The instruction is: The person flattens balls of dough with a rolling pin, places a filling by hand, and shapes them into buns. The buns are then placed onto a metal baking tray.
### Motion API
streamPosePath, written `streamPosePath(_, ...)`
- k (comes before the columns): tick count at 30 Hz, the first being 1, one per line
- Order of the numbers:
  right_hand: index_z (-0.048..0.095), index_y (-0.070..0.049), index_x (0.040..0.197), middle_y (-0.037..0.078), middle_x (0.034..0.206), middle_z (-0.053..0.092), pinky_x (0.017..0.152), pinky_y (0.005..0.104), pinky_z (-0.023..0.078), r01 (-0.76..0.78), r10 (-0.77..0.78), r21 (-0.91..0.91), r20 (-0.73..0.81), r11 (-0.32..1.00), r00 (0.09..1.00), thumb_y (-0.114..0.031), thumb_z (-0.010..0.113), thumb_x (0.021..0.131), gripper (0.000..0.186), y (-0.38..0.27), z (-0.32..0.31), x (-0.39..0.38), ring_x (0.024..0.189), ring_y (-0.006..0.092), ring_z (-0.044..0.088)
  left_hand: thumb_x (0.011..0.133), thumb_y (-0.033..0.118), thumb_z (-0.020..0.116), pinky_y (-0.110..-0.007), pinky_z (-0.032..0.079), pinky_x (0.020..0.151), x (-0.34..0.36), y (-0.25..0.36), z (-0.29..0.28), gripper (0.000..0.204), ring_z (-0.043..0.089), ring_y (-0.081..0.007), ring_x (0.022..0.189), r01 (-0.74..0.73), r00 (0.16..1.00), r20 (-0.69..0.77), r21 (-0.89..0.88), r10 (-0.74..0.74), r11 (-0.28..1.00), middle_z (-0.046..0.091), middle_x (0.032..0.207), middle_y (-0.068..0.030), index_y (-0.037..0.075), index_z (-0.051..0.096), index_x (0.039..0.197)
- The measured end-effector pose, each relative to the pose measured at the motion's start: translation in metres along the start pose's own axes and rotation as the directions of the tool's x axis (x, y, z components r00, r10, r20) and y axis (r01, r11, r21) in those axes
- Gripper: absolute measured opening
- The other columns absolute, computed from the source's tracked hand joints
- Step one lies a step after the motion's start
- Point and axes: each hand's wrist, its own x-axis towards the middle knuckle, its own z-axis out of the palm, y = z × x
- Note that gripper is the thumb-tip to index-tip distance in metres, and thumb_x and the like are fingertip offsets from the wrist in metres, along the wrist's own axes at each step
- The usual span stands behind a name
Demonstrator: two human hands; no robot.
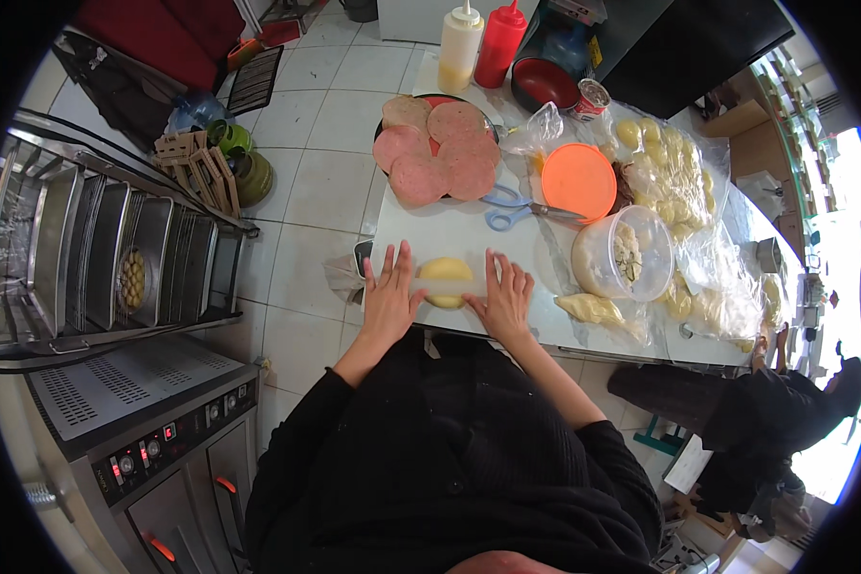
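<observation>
Both my hands lie on a pale rolling pin [450, 285], which crosses a round piece of yellow dough [446, 269] at the table's [536, 258] near edge. At the left end of the pin, my left hand [388, 298] has its fingers stretched out and apart; at the right end, my right hand [502, 298] also has spread fingers. Just beyond them are a plate of pink meat slices [430, 153] and blue-handled scissors [507, 215].
An orange lid [578, 184], a clear tub [622, 253], two squeeze bottles [497, 48] and bagged dough pieces [660, 153] crowd the table. A tray rack [105, 249] and metal oven [143, 421] stand left. A co-worker in black [775, 411] is at the right.
</observation>
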Motion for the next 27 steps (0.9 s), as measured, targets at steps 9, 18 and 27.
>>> streamPosePath(9, 0.040, -0.006, 0.125, 0.012, 0.128, 0.037, 0.094, 0.0512, 0.022, -0.129, 0.110, -0.072, -0.219, 0.989, 0.969, -0.044, 0.045, 0.086, 0.055, 0.025, 0.018, 0.101, 0.117, 0.0328, 0.032, 0.088, 0.030, 0.043, -0.053, 0.014, 0.103, 0.116, -0.021, 0.018, 0.058, 0.025, -0.0314, 0.129, 0.049, 0.976, -0.217, 0.345, 0.029, 0.937, 0.024, 0.142, -0.0143, 0.006, 0.024, 0.137)
streamPosePath(18, 0.052, -0.007, 0.069, 0.006, 0.069, 0.055, 0.059, 0.0376, 0.041, 0.001, 0.007, 0.191, -0.039, 0.982, 0.999, -0.029, 0.055, 0.083, 0.027, 0.026, 0.032, 0.070, 0.067, 0.0247, 0.052, 0.087, 0.022, 0.047, -0.038, 0.036, 0.067, 0.081, -0.035, 0.028, 0.021, 0.050, -0.0242, 0.071, -0.039, 0.978, -0.195, 0.155, 0.070, 0.987, 0.055, 0.074, -0.0042, 0.006, 0.057, 0.079)
streamPosePath(27, 0.055, -0.006, 0.086, 0.009, 0.093, 0.054, 0.079, 0.0462, 0.034, -0.040, 0.036, 0.207, 0.025, 0.978, 0.999, -0.033, 0.057, 0.081, 0.027, 0.020, 0.000, 0.047, 0.090, 0.0276, 0.049, 0.081, 0.018, 0.054, -0.041, 0.035, 0.078, 0.062, -0.026, 0.007, 0.010, 0.052, -0.0240, 0.080, -0.025, 1.000, -0.007, 0.027, 0.025, 0.999, 0.055, 0.081, -0.0040, 0.010, 0.058, 0.085)
